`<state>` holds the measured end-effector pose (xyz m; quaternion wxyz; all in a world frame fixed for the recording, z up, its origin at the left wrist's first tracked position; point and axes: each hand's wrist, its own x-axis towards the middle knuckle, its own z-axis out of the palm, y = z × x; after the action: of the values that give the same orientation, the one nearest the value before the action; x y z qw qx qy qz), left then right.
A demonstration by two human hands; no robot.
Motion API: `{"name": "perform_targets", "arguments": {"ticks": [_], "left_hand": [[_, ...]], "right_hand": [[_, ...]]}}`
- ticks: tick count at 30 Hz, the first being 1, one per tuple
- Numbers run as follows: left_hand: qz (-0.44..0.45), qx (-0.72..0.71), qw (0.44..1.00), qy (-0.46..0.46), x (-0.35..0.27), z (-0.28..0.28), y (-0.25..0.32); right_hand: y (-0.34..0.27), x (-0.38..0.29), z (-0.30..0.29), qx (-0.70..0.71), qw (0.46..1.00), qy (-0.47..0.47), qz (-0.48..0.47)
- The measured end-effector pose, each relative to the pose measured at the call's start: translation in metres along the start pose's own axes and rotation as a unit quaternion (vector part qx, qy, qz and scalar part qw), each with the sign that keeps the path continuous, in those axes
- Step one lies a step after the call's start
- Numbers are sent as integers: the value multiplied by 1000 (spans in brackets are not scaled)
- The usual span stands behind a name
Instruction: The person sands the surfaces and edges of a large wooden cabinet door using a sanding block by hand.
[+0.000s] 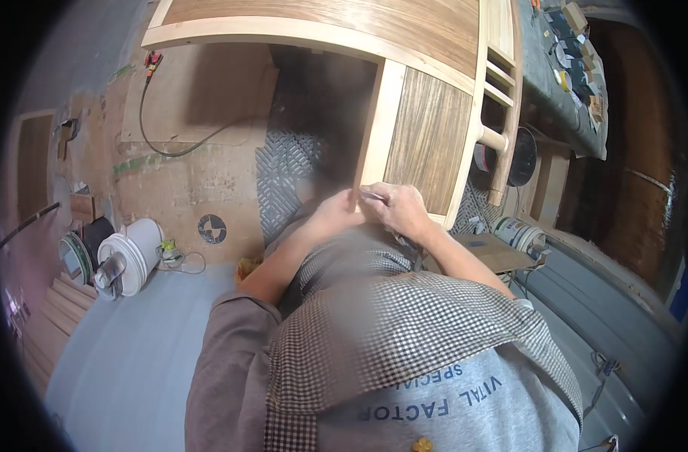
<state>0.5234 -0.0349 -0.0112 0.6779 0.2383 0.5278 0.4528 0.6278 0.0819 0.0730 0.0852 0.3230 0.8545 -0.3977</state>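
A wooden furniture frame (378, 130) of pale wood surrounds a darker striped wood panel (429, 135) before me. At the near corner of this frame, my right hand (399, 209) pinches a small thin grey piece (372, 195), its material not clear, against the pale edge. My left hand (335, 214) lies beside the same corner, on the outer side of the frame; its fingertips are partly hidden, so its hold cannot be told. A wider wood panel (332, 17) with a pale rail joins the frame farther off.
Rounded wooden rails (505, 141) run along the right side. A cable (169, 152) with a red fitting lies on the floor at left. White buckets (130, 254) stand at lower left, another bucket (519, 234) at right. A covered table (570, 85) holds boxes at upper right.
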Motion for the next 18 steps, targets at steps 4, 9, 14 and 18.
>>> {"name": "perform_targets", "arguments": {"ticks": [4, 9, 14, 18], "left_hand": [[-14, 16, 999, 38, -3, 3, -2], [-4, 38, 998, 46, -1, 3, -20], [-9, 30, 997, 72, -4, 7, -23], [-21, -63, 994, 88, -11, 15, -7]], "right_hand": [[-3, 19, -11, -209, 959, -108, -158], [9, 19, -9, -311, 903, -150, -255], [8, 10, 1, -318, 893, -94, -304], [28, 5, 3, -283, 903, -43, -319]]}}
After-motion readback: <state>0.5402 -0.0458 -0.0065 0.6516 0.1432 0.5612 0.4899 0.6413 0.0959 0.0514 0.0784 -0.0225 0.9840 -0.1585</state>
